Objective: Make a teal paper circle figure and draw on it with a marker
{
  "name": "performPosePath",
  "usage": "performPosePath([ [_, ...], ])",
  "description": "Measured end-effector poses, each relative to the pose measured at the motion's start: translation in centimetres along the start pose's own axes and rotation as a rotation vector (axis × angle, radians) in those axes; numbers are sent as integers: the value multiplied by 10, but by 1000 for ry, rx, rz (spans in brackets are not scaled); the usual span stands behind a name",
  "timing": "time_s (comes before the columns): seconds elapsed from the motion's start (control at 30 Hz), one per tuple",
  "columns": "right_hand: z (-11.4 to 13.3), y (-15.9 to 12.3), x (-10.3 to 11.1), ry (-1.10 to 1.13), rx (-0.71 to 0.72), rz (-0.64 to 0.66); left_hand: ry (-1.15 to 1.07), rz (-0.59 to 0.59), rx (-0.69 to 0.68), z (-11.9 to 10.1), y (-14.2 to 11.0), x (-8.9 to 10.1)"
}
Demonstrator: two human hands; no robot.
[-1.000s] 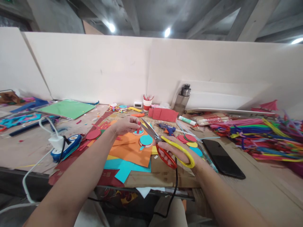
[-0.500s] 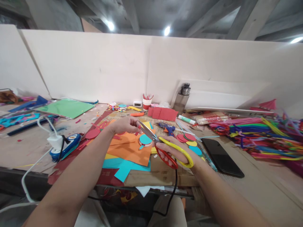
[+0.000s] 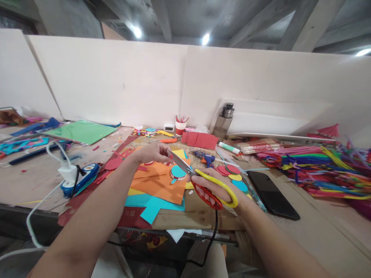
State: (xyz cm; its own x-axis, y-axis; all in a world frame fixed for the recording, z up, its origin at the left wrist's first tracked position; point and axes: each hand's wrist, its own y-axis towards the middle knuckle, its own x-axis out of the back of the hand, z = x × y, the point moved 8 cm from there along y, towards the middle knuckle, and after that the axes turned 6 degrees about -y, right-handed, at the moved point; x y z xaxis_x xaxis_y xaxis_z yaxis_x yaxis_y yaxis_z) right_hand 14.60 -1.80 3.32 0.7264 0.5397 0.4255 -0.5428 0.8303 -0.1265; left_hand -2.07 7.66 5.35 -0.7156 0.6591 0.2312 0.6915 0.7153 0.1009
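Note:
My right hand [image 3: 213,184] is wrapped round the scissors [image 3: 228,192], which have one yellow and one red handle. Their blades point up and left, and the tip lies right beside the pinched fingers of my left hand [image 3: 155,152]. Whatever those left fingers hold is too small or hidden to make out. Below the blades, a round piece with a turquoise top [image 3: 177,172] rests on orange paper [image 3: 158,187]. Turquoise paper strips [image 3: 152,210] stick out under the orange sheets. Red paper pieces [image 3: 114,163] lie left of my left hand.
A glue gun [image 3: 206,157] and coloured paper discs [image 3: 227,170] lie beyond my right hand. Farther right are a black phone [image 3: 272,195] and many pipe cleaners [image 3: 313,166]. A power strip [image 3: 81,179] sits at left; a bottle [image 3: 223,121] stands by the white partition.
The red scissor handle has moved closer to the yellow one, so the scissors are more closed. My left hand stays pinched at nearly the same place.

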Motion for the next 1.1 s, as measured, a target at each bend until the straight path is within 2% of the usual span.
performPosePath([
  [0.17, 3, -1, 1, 5, 4, -53, 9, -22, 33, 1, -1, 0],
  [0.27, 11, 2, 8, 33, 67, -199, -73, -77, 70, 6, 1, -2],
  [0.4, 17, 5, 26, 152, 184, -455, -330, -163, 31, 12, 10, -8],
  [0.53, 19, 11, 41, 268, 322, -592, -647, -306, -58, 12, 17, -15],
  [0.63, 24, 15, 51, 260, 371, -699, -862, -439, -82, 13, 17, -22],
  [0.77, 35, 28, 45, 238, 367, -682, -1020, -494, -92, 12, 17, -31],
  [0.87, 39, 34, 37, 180, 362, -674, -1094, -523, -137, 10, 17, -28],
  [1.1, 39, 36, 24, -244, 352, -703, -1316, -746, -231, 6, 11, -18],
])
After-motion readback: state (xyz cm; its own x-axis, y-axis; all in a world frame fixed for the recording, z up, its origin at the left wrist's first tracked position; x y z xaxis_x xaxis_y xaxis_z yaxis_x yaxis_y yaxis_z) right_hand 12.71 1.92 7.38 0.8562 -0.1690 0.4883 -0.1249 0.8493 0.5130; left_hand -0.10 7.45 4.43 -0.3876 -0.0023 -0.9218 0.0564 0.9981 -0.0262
